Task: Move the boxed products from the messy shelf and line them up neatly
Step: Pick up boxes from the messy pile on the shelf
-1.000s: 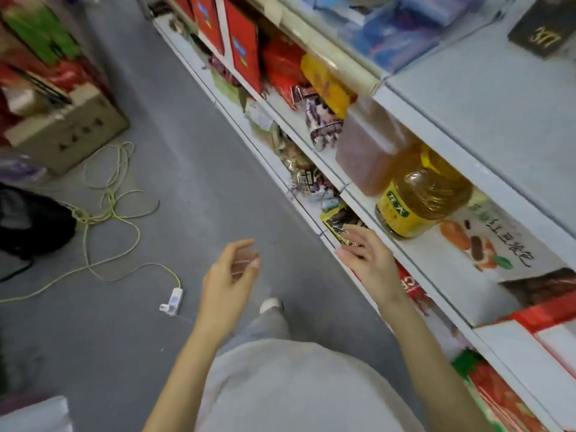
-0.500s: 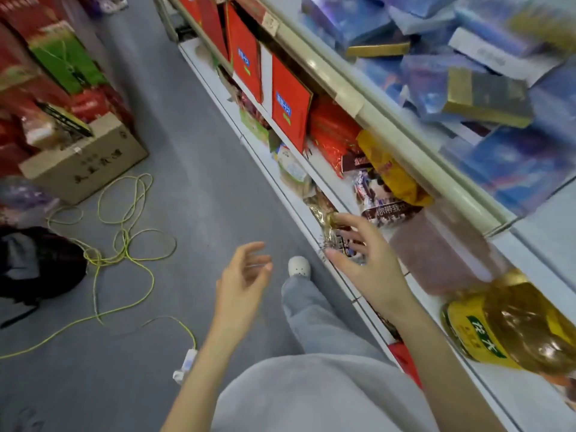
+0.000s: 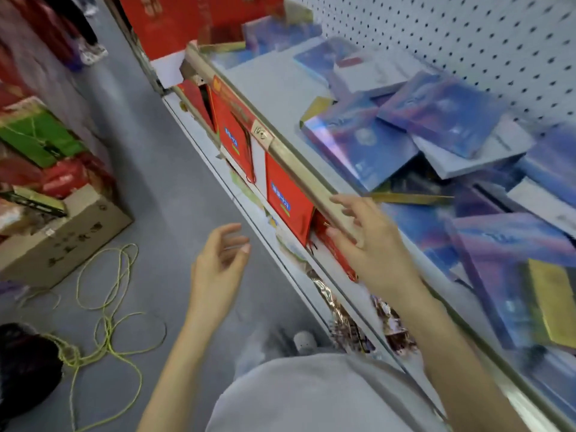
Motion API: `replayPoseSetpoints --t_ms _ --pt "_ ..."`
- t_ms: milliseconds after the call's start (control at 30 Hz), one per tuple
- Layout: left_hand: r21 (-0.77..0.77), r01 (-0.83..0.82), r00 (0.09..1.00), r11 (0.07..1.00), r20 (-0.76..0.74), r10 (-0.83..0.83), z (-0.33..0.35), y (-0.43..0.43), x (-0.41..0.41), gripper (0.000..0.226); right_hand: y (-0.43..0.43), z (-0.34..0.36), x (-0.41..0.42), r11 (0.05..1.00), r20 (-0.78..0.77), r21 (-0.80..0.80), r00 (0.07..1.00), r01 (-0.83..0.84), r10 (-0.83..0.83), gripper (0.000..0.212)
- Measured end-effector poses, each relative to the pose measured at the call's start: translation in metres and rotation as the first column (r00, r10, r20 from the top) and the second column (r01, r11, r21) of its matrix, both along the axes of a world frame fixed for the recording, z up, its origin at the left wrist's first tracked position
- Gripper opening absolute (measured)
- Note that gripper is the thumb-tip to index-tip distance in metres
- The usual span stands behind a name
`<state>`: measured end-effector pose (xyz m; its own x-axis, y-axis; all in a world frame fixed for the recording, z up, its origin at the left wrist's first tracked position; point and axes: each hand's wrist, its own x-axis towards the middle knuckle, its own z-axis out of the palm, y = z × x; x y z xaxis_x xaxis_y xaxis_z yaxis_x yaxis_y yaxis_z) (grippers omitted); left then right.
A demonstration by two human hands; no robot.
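Blue boxes (image 3: 358, 148) now closer, right hand (image 3: 374, 244) up at shelf rail (image 3: 296, 163)

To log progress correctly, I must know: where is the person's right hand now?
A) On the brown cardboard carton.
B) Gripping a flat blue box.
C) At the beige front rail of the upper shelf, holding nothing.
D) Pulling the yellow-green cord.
C: the right hand, fingers straight, is at the beige front rail, and the flat blue boxes lie untouched in a heap behind it.
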<state>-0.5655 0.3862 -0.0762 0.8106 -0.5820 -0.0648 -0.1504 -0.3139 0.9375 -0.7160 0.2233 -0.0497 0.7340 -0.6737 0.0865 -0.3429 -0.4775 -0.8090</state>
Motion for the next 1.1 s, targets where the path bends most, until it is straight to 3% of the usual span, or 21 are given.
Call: replayPoseSetpoints --t_ms 100,333,467,633,800,867,933,1000,1100 --pt "-0.055 0.071 0.997 0.996 -0.034 -0.073 0.004 -0.048 0.028 0.034 -0.037 0.009 0.023 0.992 0.034 -0.033 0.992 0.125 -0.124 0.039" --pt "-0.105 0.35 0.936 0.931 0.065 -0.345 0.017 -0.167 0.114 0.031 -0.092 0.008 0.068 0.893 0.129 0.133 0.886 0.43 -0.446 0.034" --pt "-0.076 0.547 0.835 0.833 0.116 -0.538 0.032 -0.22 0.17 0.029 -0.11 0.009 0.106 0.75 0.179 0.209 0.73 0.627 -0.66 0.033" --pt "-0.013 0.674 0.73 0.739 0.169 -0.663 0.034 -0.279 0.224 0.029 -0.128 0.007 0.145 0.572 0.151 0.197 0.552 0.796 -0.82 0.029" --pt "0.055 0.742 0.648 0.668 0.198 -0.736 0.029 -0.335 0.233 0.027 -0.133 0.009 0.146 0.271 0.125 0.213 0.249 0.939 -0.96 0.016" --pt "0.04 0.755 0.631 0.655 0.229 -0.741 0.028 -0.356 0.23 0.029 -0.135 0.005 0.142 0.091 0.155 0.325 0.042 0.941 -0.987 0.014" --pt "0.052 0.755 0.626 0.654 0.239 -0.742 0.023 -0.377 0.227 0.035 -0.139 0.004 0.136 -0.026 0.18 0.562 -0.153 0.827 -0.972 0.012" --pt "0.097 0.756 0.619 0.647 0.213 -0.756 0.017 -0.396 0.22 0.039 -0.144 0.006 0.13 -0.039 0.168 0.767 -0.259 0.64 -0.951 0.016" --pt "0.146 0.766 0.605 0.626 0.165 -0.779 0.012 -0.412 0.207 0.042 -0.153 0.012 0.126 -0.058 0.114 0.9 -0.361 0.433 -0.925 0.019"
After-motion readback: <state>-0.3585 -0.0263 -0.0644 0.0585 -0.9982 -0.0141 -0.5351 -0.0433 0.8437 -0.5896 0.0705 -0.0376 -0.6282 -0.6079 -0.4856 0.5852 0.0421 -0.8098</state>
